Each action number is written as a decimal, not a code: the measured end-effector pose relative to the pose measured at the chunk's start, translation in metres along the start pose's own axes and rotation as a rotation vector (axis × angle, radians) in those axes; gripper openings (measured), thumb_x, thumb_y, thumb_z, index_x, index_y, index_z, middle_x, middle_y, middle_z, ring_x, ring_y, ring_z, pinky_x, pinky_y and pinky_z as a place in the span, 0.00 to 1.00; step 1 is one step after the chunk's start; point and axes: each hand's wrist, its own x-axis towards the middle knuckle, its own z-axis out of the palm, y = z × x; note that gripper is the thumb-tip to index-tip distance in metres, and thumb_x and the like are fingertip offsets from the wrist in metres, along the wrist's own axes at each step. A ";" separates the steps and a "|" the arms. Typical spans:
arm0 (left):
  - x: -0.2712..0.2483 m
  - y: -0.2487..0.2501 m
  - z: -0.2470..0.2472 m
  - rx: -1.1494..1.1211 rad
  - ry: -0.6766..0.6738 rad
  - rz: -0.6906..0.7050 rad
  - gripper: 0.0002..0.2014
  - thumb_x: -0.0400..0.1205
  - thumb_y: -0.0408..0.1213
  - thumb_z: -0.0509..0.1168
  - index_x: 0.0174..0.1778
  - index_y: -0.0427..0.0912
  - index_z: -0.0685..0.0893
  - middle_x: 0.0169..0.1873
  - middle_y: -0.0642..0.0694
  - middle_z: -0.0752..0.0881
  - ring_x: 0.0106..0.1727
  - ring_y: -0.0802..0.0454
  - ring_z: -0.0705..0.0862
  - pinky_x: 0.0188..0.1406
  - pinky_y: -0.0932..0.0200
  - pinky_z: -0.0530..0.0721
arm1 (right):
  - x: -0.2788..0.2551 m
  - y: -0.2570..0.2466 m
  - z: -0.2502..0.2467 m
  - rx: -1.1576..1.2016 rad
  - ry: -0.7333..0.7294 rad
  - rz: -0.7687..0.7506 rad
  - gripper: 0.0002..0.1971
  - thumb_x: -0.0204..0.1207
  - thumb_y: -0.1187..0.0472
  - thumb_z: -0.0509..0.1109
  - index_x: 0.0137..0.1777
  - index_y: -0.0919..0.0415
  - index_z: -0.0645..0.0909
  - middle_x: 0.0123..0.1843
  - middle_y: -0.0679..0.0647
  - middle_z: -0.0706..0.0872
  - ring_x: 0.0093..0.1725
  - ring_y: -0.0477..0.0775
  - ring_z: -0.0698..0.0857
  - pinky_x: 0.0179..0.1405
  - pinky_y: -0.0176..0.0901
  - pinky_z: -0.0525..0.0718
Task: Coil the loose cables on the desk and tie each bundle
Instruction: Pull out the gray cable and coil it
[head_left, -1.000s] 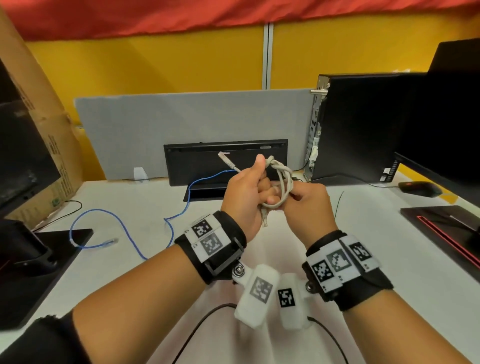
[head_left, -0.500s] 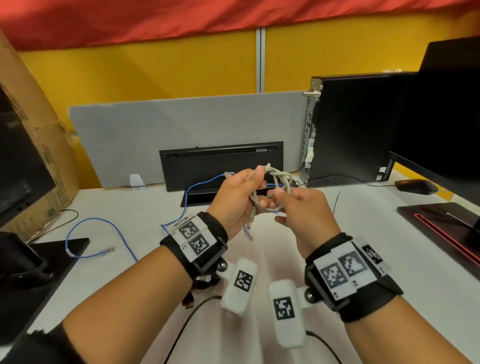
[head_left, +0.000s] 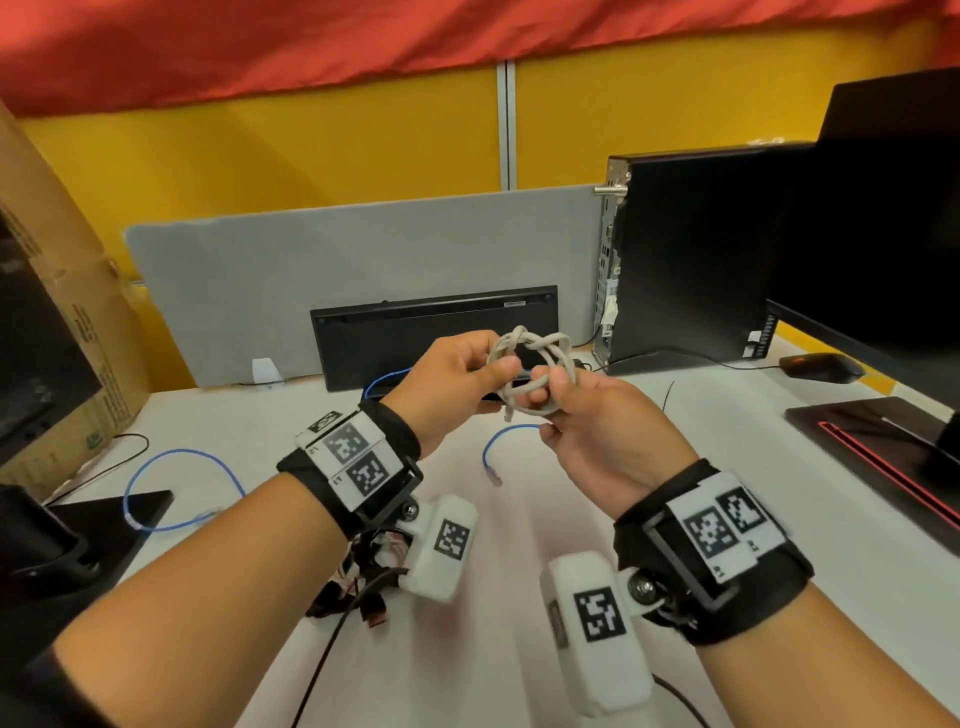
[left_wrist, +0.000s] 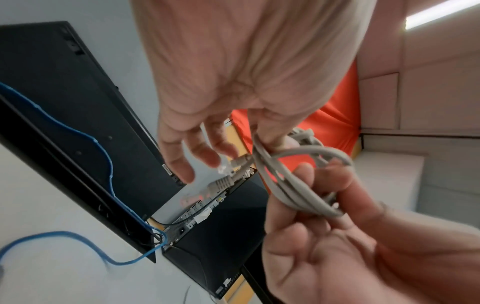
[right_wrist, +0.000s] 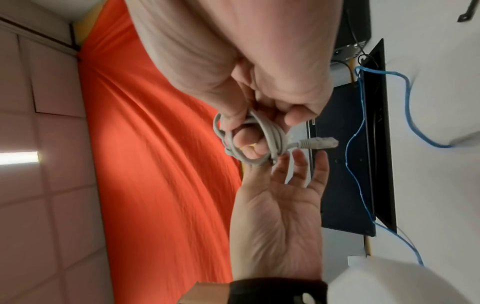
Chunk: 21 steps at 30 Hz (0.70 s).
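Head view: both hands are raised above the white desk (head_left: 675, 467) at frame centre, holding a small coil of grey network cable (head_left: 530, 374) between them. The left hand (head_left: 452, 384) pinches the coil's left side with thumb and forefinger; the right hand (head_left: 597, 431) has its fingers curled round the lower right of the loops. A knot-like wrap sits at the top of the coil. A blue network cable (head_left: 176, 488) lies loose on the desk at lower left, with another stretch showing just below the hands. Behind the hands a black keyboard (head_left: 431, 332) stands on edge against a grey divider panel (head_left: 337, 280); a black computer tower (head_left: 691, 254) stands at right, a black mouse (head_left: 821, 366) beyond it.

Left wrist view: the left hand (left_wrist: 233, 82) fills the top, thumb and forefinger nipping the grey strands (left_wrist: 291, 185) while the other fingers spread loose. The right hand (left_wrist: 350, 236), lower right, grips the bundle. A grey plug (left_wrist: 221, 183) pokes out at centre. The blue cable (left_wrist: 103, 160) runs along the left.

Right wrist view: the right hand (right_wrist: 259, 82), at top, clasps the coil (right_wrist: 257, 144), its plug (right_wrist: 319, 142) pointing right. The left hand (right_wrist: 280, 205) reaches up from below, its fingertips at the coil.
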 end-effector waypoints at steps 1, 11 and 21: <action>0.000 0.001 0.002 0.016 0.023 0.019 0.07 0.86 0.31 0.62 0.51 0.31 0.81 0.53 0.25 0.86 0.56 0.30 0.86 0.62 0.35 0.83 | 0.000 0.000 0.000 0.050 -0.026 0.020 0.15 0.85 0.66 0.57 0.42 0.62 0.84 0.36 0.54 0.85 0.42 0.50 0.80 0.44 0.42 0.71; 0.000 -0.011 0.001 0.057 0.071 -0.003 0.07 0.82 0.29 0.67 0.52 0.30 0.88 0.43 0.30 0.88 0.39 0.45 0.85 0.39 0.57 0.87 | 0.005 0.000 -0.006 -0.636 0.013 -0.171 0.04 0.72 0.70 0.69 0.43 0.68 0.86 0.39 0.64 0.85 0.39 0.55 0.81 0.45 0.57 0.84; 0.006 -0.008 -0.004 0.212 0.205 0.086 0.03 0.80 0.31 0.71 0.45 0.35 0.89 0.35 0.42 0.91 0.35 0.52 0.91 0.34 0.66 0.87 | 0.008 -0.008 -0.010 -0.864 0.306 -0.196 0.08 0.68 0.67 0.74 0.32 0.55 0.83 0.27 0.55 0.88 0.28 0.51 0.91 0.30 0.47 0.89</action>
